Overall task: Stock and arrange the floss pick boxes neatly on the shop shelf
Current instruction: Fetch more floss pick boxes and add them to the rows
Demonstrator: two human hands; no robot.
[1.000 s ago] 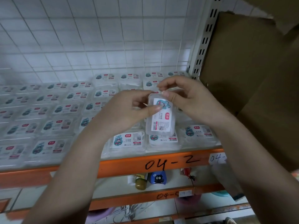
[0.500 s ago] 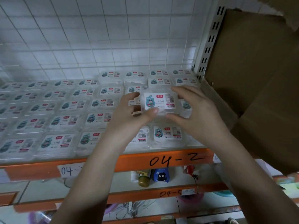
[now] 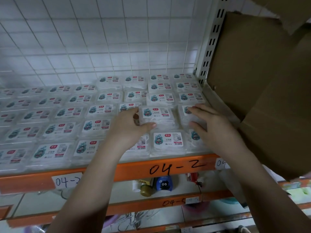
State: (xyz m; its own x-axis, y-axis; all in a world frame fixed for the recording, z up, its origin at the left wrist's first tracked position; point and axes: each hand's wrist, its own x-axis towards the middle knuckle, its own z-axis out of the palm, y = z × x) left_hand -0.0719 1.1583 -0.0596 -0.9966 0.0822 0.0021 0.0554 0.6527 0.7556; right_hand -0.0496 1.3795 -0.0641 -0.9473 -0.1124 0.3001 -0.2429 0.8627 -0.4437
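- A clear floss pick box [image 3: 157, 117] lies flat, label up, in the second row back from the shelf's orange front rail [image 3: 168, 167], among rows of floss pick boxes [image 3: 94, 126] covering the shelf.
- The left hand [image 3: 130, 126] grips that box's left edge, thumb curled along its near side.
- The right hand [image 3: 207, 125], to the right of that box, rests with straight spread fingers on a neighbouring box [image 3: 186, 113].
- A cardboard carton [image 3: 262, 81] stands right of the shelf upright [image 3: 210, 42].
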